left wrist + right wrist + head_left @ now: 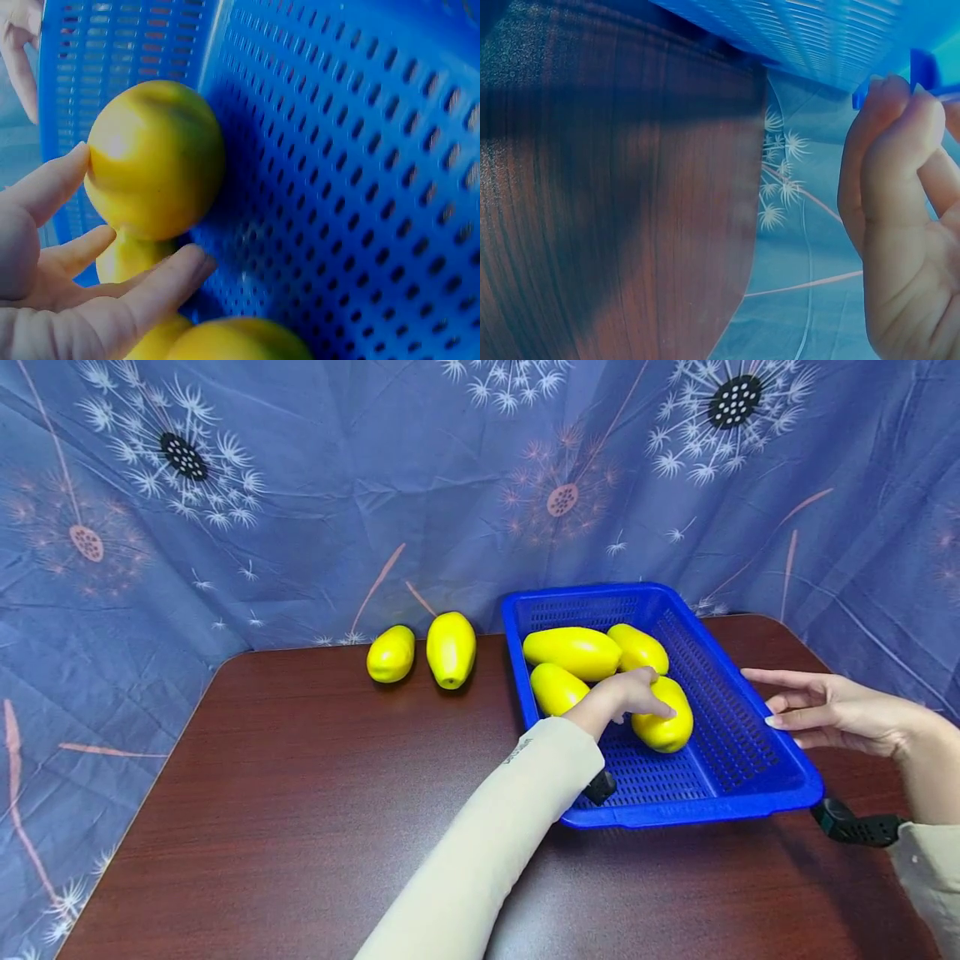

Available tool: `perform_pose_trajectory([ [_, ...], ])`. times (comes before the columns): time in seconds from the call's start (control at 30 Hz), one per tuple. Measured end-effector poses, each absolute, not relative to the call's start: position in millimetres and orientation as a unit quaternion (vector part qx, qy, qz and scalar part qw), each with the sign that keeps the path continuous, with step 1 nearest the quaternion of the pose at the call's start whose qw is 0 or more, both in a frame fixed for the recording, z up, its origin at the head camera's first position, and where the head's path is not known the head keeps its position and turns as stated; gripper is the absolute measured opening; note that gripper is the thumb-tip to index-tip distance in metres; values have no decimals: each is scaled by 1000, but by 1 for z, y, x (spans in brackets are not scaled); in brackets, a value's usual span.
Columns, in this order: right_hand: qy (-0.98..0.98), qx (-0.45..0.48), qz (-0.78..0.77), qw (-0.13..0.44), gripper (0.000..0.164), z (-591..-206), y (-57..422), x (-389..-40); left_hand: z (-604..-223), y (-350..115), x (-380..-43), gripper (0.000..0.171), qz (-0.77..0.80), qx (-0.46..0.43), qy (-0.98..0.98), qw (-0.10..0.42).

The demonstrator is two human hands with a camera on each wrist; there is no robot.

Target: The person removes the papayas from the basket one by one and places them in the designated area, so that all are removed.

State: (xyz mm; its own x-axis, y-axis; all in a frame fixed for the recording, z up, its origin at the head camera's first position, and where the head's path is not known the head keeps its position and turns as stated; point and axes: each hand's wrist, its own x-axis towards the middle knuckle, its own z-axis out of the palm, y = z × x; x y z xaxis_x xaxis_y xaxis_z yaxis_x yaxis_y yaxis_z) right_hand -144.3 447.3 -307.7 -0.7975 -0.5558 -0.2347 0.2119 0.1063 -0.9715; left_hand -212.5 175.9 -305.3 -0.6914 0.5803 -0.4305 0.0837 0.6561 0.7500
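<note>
A blue plastic basket (750,814) with slotted walls holds several smooth yellow papaya-like fruits. My left hand (633,693) reaches inside, over the nearest of them, a plump yellow fruit (663,731). In the left wrist view, one fingertip touches this fruit (154,161), while the other fingers (169,281) are spread and not wrapped round it. Beside the basket's right wall, my right hand (847,714) holds the rim with its fingertips. That basket edge (832,45) stands above the table in the right wrist view.
Two more yellow fruits, a shorter one (391,654) and a longer one (451,650), lie on the dark wooden table (300,827) left of the basket. A blue curtain (337,485) with dandelion patterns hangs behind the table's back edge.
</note>
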Motion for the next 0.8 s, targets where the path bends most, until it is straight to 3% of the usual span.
perform_pose_trajectory([
  [0.17, 691, -122, -650, 292, 63, -308, 446, -144, -309, 178, -209, 81, 384, 175, 814, 399],
  [0.43, 689, -134, -649, 294, 64, -308, 449, -143, -309, 177, -209, 91, 317, 269, 806, 423],
  [0.8, 697, -120, -645, 290, 63, -307, 447, -144, -303, 182, -210, 85, 298, 242, 769, 511],
])
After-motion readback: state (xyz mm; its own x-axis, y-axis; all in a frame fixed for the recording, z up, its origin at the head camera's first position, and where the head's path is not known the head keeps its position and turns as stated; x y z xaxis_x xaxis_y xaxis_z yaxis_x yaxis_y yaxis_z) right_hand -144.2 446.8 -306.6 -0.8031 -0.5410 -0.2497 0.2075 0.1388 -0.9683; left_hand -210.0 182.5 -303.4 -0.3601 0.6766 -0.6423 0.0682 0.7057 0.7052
